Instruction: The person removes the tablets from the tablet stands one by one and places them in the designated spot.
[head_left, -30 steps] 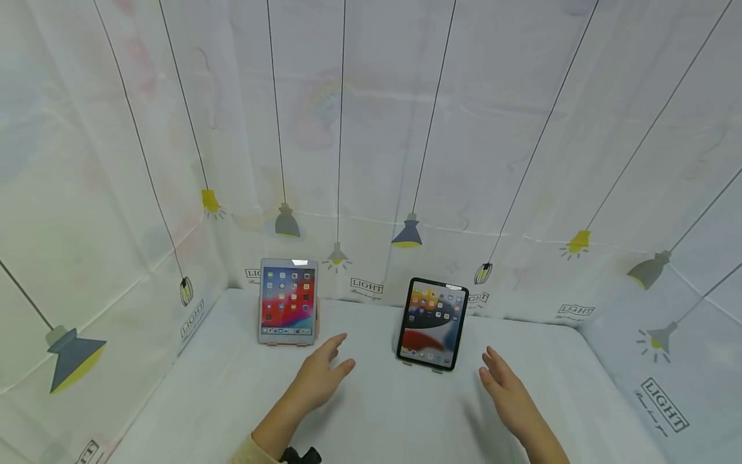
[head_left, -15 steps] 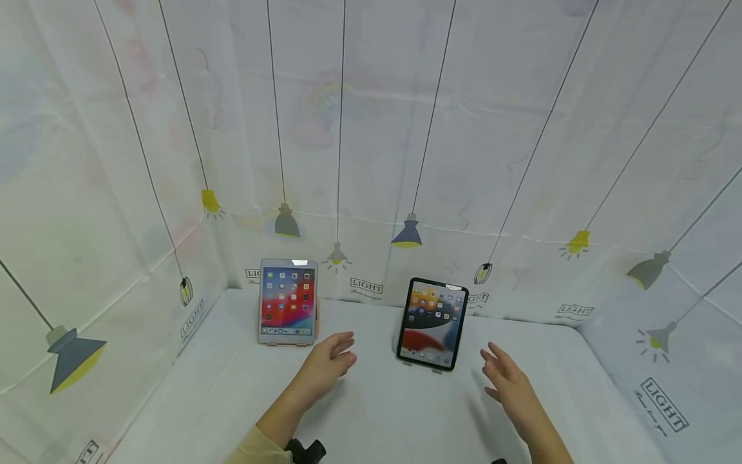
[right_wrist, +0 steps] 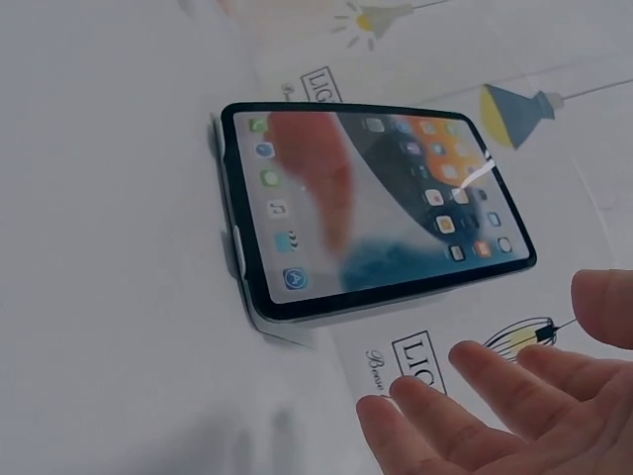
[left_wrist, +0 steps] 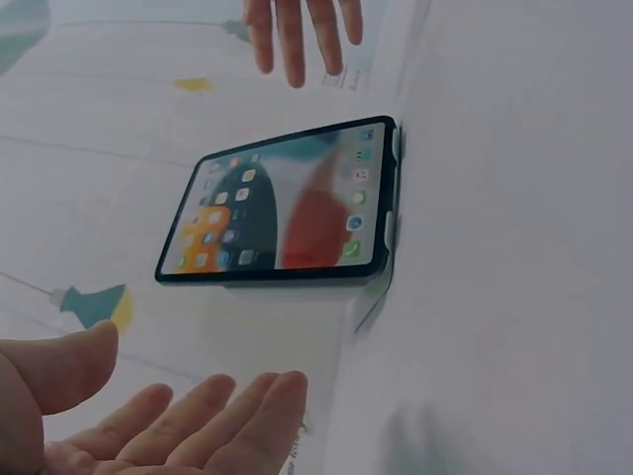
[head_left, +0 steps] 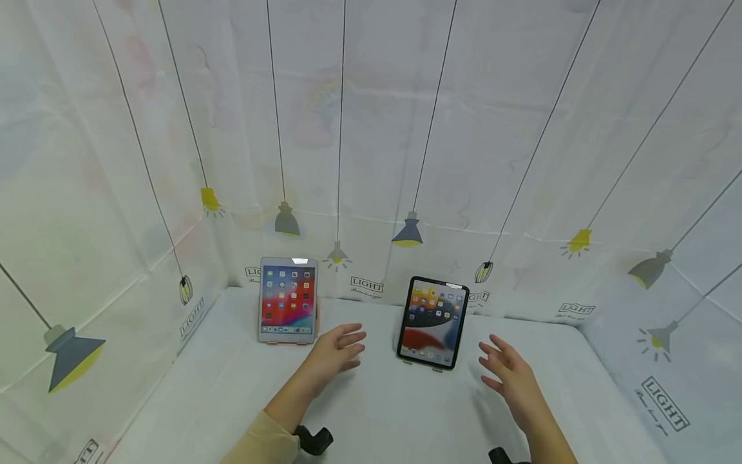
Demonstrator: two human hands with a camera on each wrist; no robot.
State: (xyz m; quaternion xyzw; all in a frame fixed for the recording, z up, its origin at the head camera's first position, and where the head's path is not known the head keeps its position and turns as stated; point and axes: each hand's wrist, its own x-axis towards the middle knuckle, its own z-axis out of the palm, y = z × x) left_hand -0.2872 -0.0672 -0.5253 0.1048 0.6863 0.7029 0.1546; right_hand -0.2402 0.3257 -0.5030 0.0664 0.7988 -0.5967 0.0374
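Note:
A black-framed tablet (head_left: 433, 322) leans on a small stand, its lit screen showing app icons. To its left in the head view, my left hand (head_left: 335, 353) hovers with relaxed, spread fingers and holds nothing. On the tablet's other side my right hand (head_left: 510, 375) is held in the air, fingers also loosely spread and apart from it. Farther left stands a white-framed tablet (head_left: 288, 300) on a pinkish stand, with a red and blue home screen. Both wrist views show the black-framed tablet (left_wrist: 282, 203) beyond the fingers; the right hand (right_wrist: 514, 416) shows its palm side.
The white table (head_left: 406, 419) carries both tablets near its back edge. White curtains (head_left: 371, 161) printed with hanging lamps enclose the back and sides. Black wrist mounts show below the left hand (head_left: 314, 441) and the right hand.
My left hand has moved a little right and up, its fingers fanning out. My right hand has risen slightly and spread its fingers. Both tablets stay in place.

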